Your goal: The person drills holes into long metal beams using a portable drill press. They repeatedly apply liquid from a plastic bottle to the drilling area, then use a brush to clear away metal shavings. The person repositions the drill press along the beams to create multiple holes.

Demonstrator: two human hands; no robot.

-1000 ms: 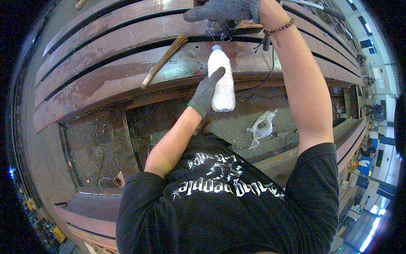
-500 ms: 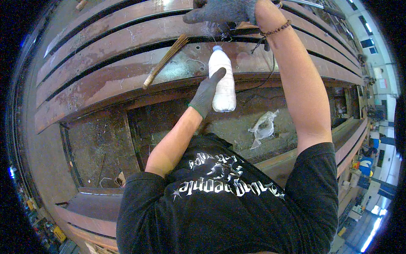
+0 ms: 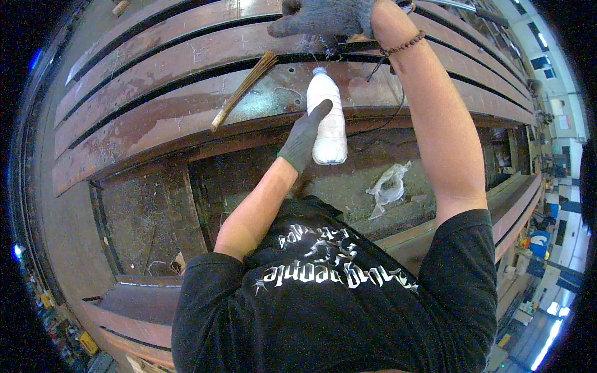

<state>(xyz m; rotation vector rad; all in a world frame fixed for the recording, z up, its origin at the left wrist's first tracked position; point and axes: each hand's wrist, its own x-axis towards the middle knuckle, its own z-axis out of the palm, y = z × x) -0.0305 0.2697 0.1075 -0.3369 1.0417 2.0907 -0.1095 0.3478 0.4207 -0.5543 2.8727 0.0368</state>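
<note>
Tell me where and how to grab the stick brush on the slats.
Grip the stick brush by its pale, narrow end, probably best from the near left: that slim end points down-left, nearer the body, while the sticks fan wider at the far end.

L hand (image 3: 303,133) curled; R hand (image 3: 329,18) well fwd, R arm (image 3: 435,105) extd.

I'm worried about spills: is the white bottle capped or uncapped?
Capped, it seems: a blue cap sits atop the white bottle in the left hand. Whether the cap has a hole, I cannot tell.
</note>
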